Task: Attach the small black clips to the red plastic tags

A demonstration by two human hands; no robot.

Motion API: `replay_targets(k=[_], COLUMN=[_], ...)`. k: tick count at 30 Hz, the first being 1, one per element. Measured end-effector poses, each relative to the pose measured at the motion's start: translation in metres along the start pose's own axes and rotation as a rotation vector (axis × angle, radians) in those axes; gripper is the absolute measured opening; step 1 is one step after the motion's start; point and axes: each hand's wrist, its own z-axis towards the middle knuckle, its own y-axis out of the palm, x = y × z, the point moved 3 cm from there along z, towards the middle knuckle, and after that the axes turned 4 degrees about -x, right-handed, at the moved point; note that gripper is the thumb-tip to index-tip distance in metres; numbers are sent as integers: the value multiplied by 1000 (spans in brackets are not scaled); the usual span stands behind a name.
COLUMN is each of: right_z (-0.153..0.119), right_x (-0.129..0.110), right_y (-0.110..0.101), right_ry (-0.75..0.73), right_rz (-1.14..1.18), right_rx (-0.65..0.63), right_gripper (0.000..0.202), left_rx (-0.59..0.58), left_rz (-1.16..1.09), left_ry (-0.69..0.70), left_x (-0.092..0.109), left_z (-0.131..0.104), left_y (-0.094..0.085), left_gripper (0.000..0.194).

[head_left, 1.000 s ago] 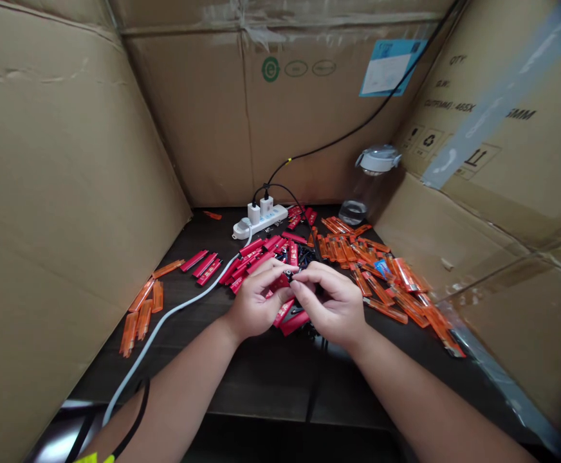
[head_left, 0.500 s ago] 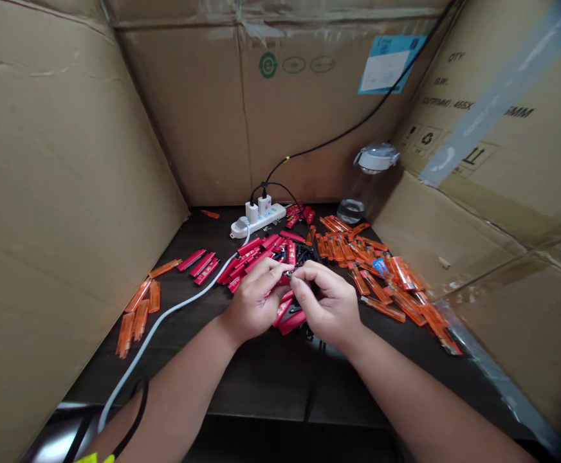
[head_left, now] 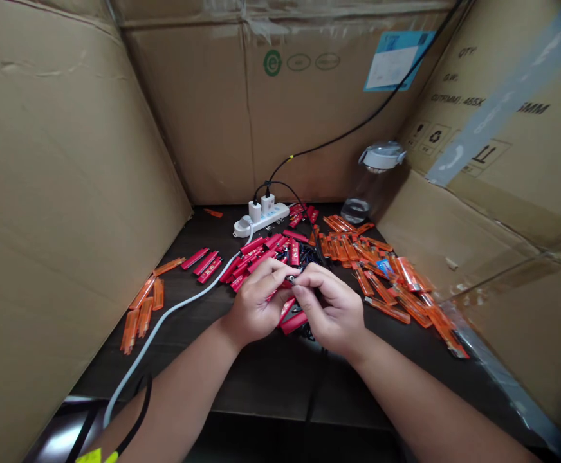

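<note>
My left hand point(head_left: 260, 302) is closed, its thumb and forefinger pinching a small dark piece with a shiny metal end point(head_left: 291, 278). From the other side, the thumb and forefinger of my right hand point(head_left: 329, 307) close on the same piece. Most of it is hidden by my fingers, so its full shape cannot be made out. Under and behind my hands lies a pile of red lighter-like cases point(head_left: 256, 256) with pale lettering and dark ends. One red case point(head_left: 294, 323) shows just below the fingertips. Small dark parts point(head_left: 306, 254) lie among the red cases.
Orange see-through lighter-like pieces lie at the right point(head_left: 381, 286) and left point(head_left: 144, 302). A white power strip point(head_left: 261, 220) with plugs stands behind, its white cable point(head_left: 184, 299) crossing the table. A water bottle point(head_left: 365, 186) stands back right. Cardboard walls point(head_left: 188, 109) enclose the table.
The whole view has shifted slightly, so the scene sits a little farther right. My fingers have moved slightly around the small piece, and its metal end has turned a little.
</note>
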Motion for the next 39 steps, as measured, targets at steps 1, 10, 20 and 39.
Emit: replay_targets(k=[1,10,20,39], right_z=[0,-2,-4,-2], right_x=[-1,0,3,-1], right_y=[0,-2,1,1], right_ry=[2,13,76,20], right_rz=[19,78,74,-34], right_rx=[-8,-41,-74,19], right_gripper=[14,12,10,9], left_rx=[-5,-19,-7,44], left_rz=[-4,-91,-64,51], left_ry=[9,48,29,80], left_x=[1,4,6,5], left_z=[0,1,2,-2], left_y=[0,0,1,1], left_gripper=[28,29,28,35])
